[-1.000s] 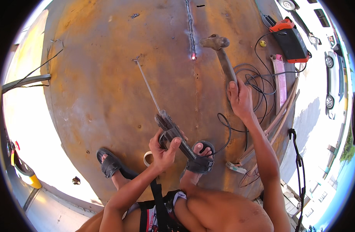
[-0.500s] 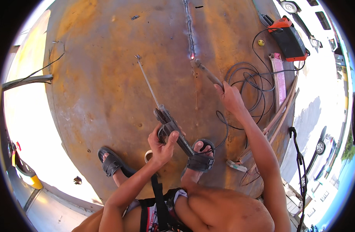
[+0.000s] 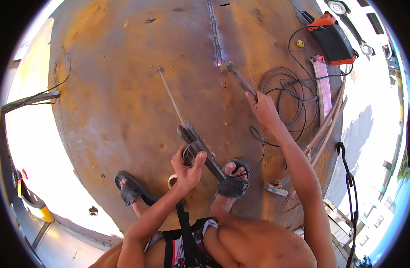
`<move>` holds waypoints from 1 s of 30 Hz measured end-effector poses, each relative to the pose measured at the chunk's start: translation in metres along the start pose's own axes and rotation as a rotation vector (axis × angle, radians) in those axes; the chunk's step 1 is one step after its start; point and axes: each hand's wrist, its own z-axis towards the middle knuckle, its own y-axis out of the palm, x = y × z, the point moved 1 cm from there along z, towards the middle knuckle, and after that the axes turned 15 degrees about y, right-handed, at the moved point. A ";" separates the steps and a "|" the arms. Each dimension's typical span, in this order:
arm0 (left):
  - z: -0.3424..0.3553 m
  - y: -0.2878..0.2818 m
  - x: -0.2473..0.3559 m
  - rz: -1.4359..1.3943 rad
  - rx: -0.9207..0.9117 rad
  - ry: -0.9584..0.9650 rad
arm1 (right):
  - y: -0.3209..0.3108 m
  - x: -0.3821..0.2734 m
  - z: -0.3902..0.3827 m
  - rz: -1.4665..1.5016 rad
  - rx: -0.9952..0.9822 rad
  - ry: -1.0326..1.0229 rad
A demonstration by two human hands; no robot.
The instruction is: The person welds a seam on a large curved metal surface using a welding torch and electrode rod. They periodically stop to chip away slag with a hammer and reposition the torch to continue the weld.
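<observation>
My left hand (image 3: 187, 169) is closed around a black electrode holder (image 3: 199, 149). A thin welding rod (image 3: 170, 91) is clamped in it and points away over a rusty steel plate (image 3: 124, 116). My right hand (image 3: 263, 109) grips a hammer (image 3: 241, 81) by its handle. The hammer's head is right beside the glowing near end of a weld bead (image 3: 215, 33); I cannot tell whether it touches. From that end, a faint seam line with small dark holes runs on toward me.
A black-and-orange welding machine (image 3: 332, 39) stands at the far right, with black cable (image 3: 299, 96) coiled before it. Nearby lie a pink box (image 3: 321, 85), wooden strips (image 3: 328, 118) and a yellow ball-like thing (image 3: 300, 43). My sandalled feet (image 3: 234, 178) rest on the plate. A black hooked strap (image 3: 349, 183) hangs at right.
The hammer's head has shifted slightly away from me and turned a little beside the bead's end. The glow there looks smaller. My left hand keeps its hold on the electrode holder.
</observation>
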 end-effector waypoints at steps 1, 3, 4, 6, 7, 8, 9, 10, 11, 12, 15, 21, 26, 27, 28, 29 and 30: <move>0.001 0.001 -0.001 0.001 -0.014 0.002 | -0.005 -0.009 0.013 -0.079 -0.024 0.042; 0.000 -0.002 0.000 0.030 -0.022 0.010 | -0.008 -0.024 0.019 -0.062 -0.044 0.052; 0.000 -0.001 0.001 0.023 -0.018 0.010 | -0.012 -0.028 0.007 0.020 -0.027 0.041; 0.002 0.000 0.001 0.009 -0.008 0.010 | -0.002 -0.019 0.005 0.050 -0.011 0.012; 0.000 0.008 0.001 -0.010 -0.030 -0.001 | 0.000 0.012 0.009 -0.026 0.010 0.014; 0.003 0.008 0.002 -0.002 -0.037 0.009 | 0.002 0.014 0.015 -0.081 0.019 -0.011; 0.005 0.009 0.003 0.004 -0.044 0.019 | -0.006 0.021 0.018 -0.056 0.036 0.063; 0.008 0.006 0.004 0.031 -0.044 0.032 | -0.014 0.007 0.021 -0.013 0.034 0.120; 0.008 0.004 0.003 0.039 -0.054 0.026 | -0.019 0.004 0.015 0.012 0.036 0.201; 0.006 0.003 0.001 0.046 -0.064 0.019 | -0.020 0.009 0.007 0.013 0.114 0.194; 0.006 0.007 -0.003 -0.005 -0.099 -0.037 | -0.030 0.032 -0.018 -0.008 0.297 0.201; 0.004 0.040 -0.013 -0.022 -0.236 -0.218 | -0.037 0.097 -0.070 -0.159 0.412 0.231; -0.002 0.065 -0.034 -0.068 -0.261 -0.260 | -0.050 0.095 -0.086 -0.139 0.359 0.174; -0.001 0.071 -0.036 -0.063 -0.258 -0.256 | -0.060 0.091 -0.090 -0.131 0.337 0.160; 0.003 0.075 -0.035 -0.049 -0.251 -0.250 | -0.071 0.075 -0.094 -0.026 0.382 0.159; 0.008 0.076 -0.034 -0.032 -0.241 -0.244 | -0.084 0.050 -0.101 0.081 0.424 0.156; 0.013 0.076 -0.035 0.000 -0.255 -0.231 | -0.095 0.027 -0.109 0.183 0.468 0.154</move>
